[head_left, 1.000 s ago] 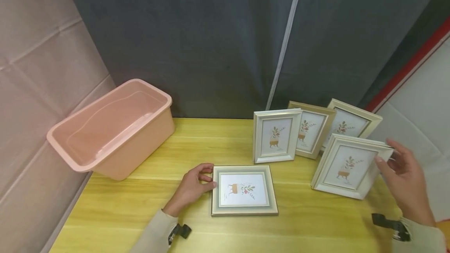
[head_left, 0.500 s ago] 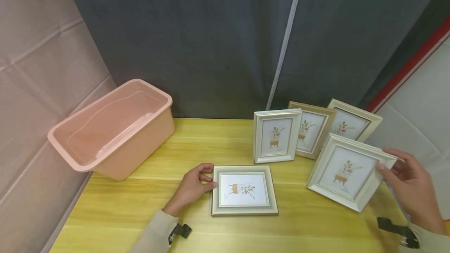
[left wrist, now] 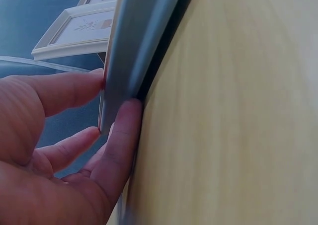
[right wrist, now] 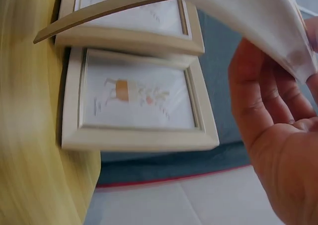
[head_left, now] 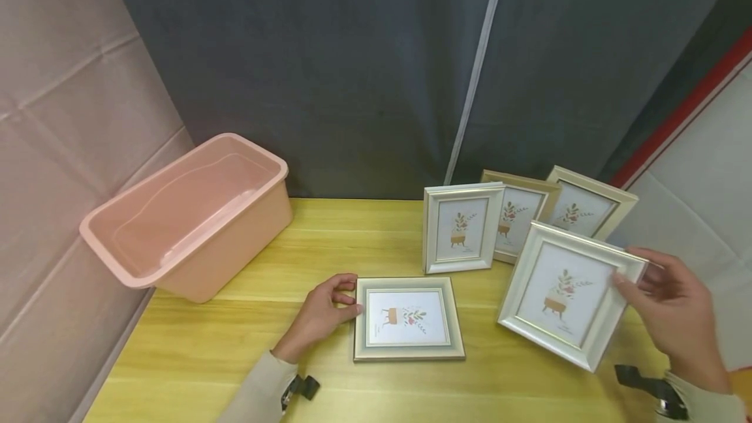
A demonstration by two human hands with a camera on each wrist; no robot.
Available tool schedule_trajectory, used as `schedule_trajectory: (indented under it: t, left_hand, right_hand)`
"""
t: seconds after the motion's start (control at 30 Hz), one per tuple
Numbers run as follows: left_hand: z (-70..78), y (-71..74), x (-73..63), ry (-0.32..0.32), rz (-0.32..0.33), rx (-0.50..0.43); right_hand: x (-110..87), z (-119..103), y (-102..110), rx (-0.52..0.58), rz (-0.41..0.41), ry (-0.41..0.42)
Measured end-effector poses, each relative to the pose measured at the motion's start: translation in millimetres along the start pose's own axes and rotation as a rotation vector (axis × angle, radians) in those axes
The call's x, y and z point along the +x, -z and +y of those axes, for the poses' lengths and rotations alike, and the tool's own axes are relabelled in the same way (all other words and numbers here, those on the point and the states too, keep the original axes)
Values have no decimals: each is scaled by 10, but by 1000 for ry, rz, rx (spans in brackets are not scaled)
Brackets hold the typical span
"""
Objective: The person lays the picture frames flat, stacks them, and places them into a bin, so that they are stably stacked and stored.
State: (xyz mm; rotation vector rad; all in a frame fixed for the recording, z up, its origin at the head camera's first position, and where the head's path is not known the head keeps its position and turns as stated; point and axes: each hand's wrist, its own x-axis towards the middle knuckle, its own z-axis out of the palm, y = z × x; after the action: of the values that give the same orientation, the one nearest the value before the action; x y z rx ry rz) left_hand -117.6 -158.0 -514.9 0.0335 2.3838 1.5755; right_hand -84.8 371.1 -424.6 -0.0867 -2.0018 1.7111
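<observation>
A pale frame with a grey-green inner border [head_left: 408,318] lies flat on the wooden table, its picture turned sideways. My left hand [head_left: 320,311] pinches its left edge; the left wrist view shows thumb and fingers [left wrist: 119,150] at the frame's side. My right hand [head_left: 672,309] holds a white picture frame [head_left: 564,296] by its right upper edge, thumb on the front and fingers behind. That frame leans, its lower corner towards the table. In the right wrist view the held white frame [right wrist: 248,11] shows from its side, partly cut off.
Behind the held frame stand a white picture frame [head_left: 464,230], a tan one [head_left: 519,227] and a cream one [head_left: 581,204], partly overlapping. A pink plastic bin [head_left: 235,240] stands at the left. A dark curtain [head_left: 352,83] hangs behind the wooden table [head_left: 329,240].
My right hand has drawn the white frame leftward and towards me from beside the standing frames, and it now tilts more. My left hand and the lying frame stay put.
</observation>
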Motion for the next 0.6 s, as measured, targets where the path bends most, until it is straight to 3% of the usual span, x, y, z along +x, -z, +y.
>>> schedule_trajectory:
  t: [0.2,0.37,0.5,0.6]
  left_hand:
    - [7,12,-18,-1,-2,-14]
    - [50,16,-62,-21,39,-5]
    - [143,0,-110,-87,64,-3]
    - [256,-29,-150,-171,36,-45]
  right_hand:
    - [-46,-105,-165,70,-19,3]
    - [-98,-168,-282,144,-74,30]
    - [-148,-219,-367,190,-144,74]
    - [-193,-254,-450,220,-214,130]
